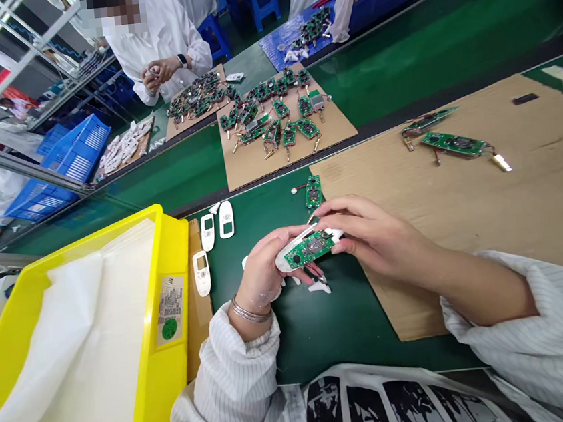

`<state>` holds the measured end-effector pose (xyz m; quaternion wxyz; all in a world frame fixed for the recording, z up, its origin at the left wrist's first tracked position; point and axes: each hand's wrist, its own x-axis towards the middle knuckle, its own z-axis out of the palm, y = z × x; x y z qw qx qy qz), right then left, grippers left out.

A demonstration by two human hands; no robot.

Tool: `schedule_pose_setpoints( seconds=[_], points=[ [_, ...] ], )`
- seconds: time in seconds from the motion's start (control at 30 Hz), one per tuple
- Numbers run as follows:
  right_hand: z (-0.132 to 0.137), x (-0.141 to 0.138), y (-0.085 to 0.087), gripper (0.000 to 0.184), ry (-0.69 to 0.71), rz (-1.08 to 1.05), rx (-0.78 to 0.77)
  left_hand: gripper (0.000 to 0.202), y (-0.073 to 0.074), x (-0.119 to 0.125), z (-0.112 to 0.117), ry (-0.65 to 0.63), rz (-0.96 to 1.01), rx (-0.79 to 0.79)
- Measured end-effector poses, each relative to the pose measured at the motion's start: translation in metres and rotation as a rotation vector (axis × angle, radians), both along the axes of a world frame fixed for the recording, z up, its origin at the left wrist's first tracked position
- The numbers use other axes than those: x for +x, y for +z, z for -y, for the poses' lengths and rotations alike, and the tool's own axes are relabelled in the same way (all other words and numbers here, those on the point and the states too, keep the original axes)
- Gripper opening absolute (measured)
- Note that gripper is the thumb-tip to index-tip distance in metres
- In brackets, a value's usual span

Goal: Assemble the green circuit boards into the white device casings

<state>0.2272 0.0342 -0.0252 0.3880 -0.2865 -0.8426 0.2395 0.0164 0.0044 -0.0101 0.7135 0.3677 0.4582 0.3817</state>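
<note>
Over the green mat near you, your left hand grips a white shell with a green circuit board seated in it, while your right hand pinches its right end, just right of the yellow bin.

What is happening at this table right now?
A person holds a white shell with a green circuit board in it: left hand grips one end, right hand the other. Three loose shells lie beside a yellow bin; two boards lie on the cardboard. Across the belt another person handles a small part.
</note>
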Motion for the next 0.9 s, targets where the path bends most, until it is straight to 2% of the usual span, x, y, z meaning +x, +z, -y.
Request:
schedule_pose_setpoints(
  seconds=[0.3, 0.53, 0.67, 0.8, 0.9],
  points=[
    [0.0, -0.0002, -0.0006, 0.024, -0.044, 0.064, 0.085, 0.039, 0.0011, 0.0045, 0.0013, -0.046, -0.011, 0.04],
    [0.0023, 0.0029, 0.0023, 0.03, -0.047, 0.072, 0.143, 0.037, -0.0027, 0.0073, 0.0045, -0.023, -0.068, 0.157],
    [0.0013, 0.0029, 0.0034, 0.033, -0.031, 0.035, 0.098, 0.036, -0.0063, 0.0092, 0.0048, -0.009, -0.041, 0.203],
    [0.0005, 0.002, 0.0038, 0.03, -0.043, -0.027, 0.061, 0.039, -0.0062, 0.0101, 0.0048, -0.049, 0.006, 0.214],
    [0.0002, 0.0021, 0.005, 0.021, -0.071, -0.082, -0.063, 0.038, -0.0033, 0.0105, 0.0055, -0.101, 0.017, 0.225]
  ],
)
